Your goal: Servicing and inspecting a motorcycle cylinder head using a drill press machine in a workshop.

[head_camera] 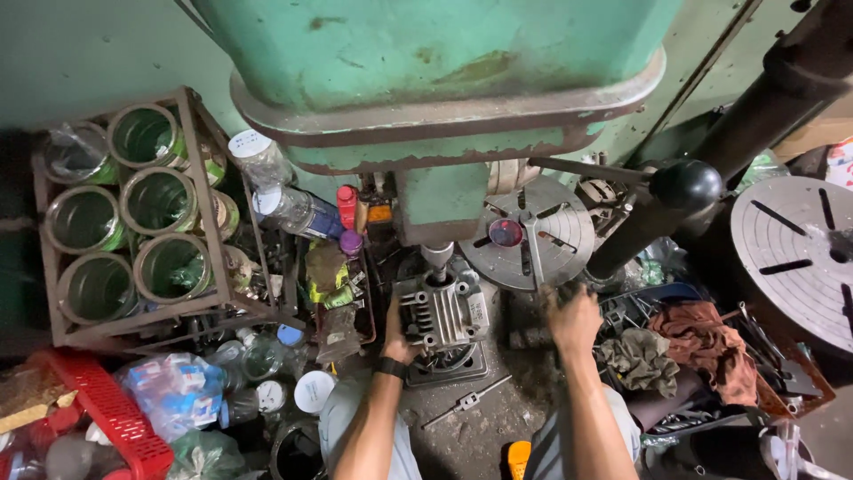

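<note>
The left hand (402, 331) is clamped on the finned casting's (437, 313) left side, on the drill table under the spindle (436, 258). The right hand (571, 317) grips a feed lever (536, 253). Best to brace the casting flat and feed slowly, fingers away from the spindle.

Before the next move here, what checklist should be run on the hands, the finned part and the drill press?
1. Left hand steadies the finned metal part: ok.
2. Part sits under the spindle: ok.
3. Right hand holds a feed handle: ok.
4. Part clamped to the table: cannot tell.
5. Fingers clear of the spindle tip: not ok, close.
6. Loose rags kept away: ok.
</note>
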